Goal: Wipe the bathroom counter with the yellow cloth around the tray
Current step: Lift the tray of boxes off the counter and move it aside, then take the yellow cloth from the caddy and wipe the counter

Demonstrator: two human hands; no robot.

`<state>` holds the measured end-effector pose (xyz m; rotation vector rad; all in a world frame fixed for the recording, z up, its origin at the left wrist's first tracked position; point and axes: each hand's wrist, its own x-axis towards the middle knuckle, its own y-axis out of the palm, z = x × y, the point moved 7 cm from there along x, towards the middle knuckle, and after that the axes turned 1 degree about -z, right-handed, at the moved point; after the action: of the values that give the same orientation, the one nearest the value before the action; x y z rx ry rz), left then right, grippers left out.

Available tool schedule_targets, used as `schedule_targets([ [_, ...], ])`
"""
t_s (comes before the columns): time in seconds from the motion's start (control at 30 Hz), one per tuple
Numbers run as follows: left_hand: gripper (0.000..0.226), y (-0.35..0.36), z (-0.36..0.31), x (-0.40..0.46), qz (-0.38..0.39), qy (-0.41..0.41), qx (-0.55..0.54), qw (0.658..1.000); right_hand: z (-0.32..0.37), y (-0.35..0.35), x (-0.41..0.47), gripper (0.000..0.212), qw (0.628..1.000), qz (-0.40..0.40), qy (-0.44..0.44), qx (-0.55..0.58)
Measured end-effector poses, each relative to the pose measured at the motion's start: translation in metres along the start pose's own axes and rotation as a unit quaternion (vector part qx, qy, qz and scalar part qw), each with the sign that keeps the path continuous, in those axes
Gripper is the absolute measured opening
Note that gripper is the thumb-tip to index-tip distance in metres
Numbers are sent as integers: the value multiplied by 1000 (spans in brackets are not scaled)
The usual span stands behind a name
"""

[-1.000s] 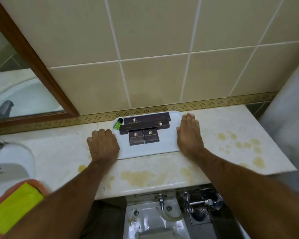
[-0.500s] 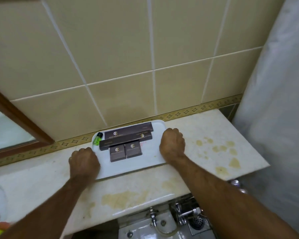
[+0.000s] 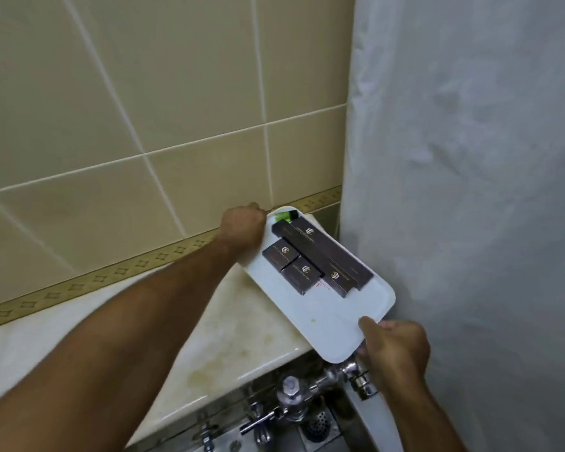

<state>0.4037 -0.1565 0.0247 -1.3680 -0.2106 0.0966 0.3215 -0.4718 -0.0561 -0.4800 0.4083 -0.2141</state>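
The tray (image 3: pixel 336 308) has swung round since a second ago: then it lay square against the wall tiles (image 3: pixel 144 109) in the middle of the worktop (image 3: pixel 229 334), and now it sits at an angle at the right end of the frame, its near corner hanging past the worktop's front edge over the metal pipes (image 3: pixel 294 396) below. The left hand (image 3: pixel 242 228) is curled around the tray's far corner by the wall; the right hand (image 3: pixel 395 347) pinches the near corner, thumb on top. The dark boxes (image 3: pixel 310 259) and a small green bottle (image 3: pixel 282 217) still ride on the tray. Beside it, to the left, lies bare, yellow-stained stone, which I judge is the point of the move: clearing ground to wipe. The yellow cloth is out of view now, so wiping has not begun. A white curtain (image 3: pixel 470 190) fills the right side.
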Motion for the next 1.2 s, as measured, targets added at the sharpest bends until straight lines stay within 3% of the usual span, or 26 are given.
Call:
schedule_targets([
  [0.23, 22, 36, -51, 57, 7, 10, 21, 1000, -31, 25, 31, 17, 973, 36, 110, 199],
  [0.43, 19, 58, -55, 68, 21, 30, 22, 999, -42, 47, 25, 15, 953, 81, 159, 246],
  [0.6, 24, 39, -55, 60, 6, 2, -11, 1000, -41, 46, 19, 18, 951, 61, 154, 263],
  [0.73, 24, 7, -21, 0, -48, -51, -89, 994, -28, 42, 9, 18, 941, 93, 161, 281],
  [0.87, 32, -14, 38, -134, -130, -76, -117, 982, -24, 38, -28, 44, 955, 96, 152, 238],
  [0.97, 32, -19, 106, -254, -172, -149, -93, 969, -33, 57, -92, 70, 983, 65, 148, 92],
  [1.03, 28, -20, 168, -340, -174, -247, -66, 951, -28, 106, -157, 73, 987, 136, 77, -24],
  [1.1, 17, -16, 228, -418, -165, -359, -24, 918, -16, 159, -236, 70, 958, 245, -48, -139],
  [1.2, 15, 1, 299, -520, -87, -557, -41, 825, 13, 226, -368, 40, 890, 365, -229, -147],
])
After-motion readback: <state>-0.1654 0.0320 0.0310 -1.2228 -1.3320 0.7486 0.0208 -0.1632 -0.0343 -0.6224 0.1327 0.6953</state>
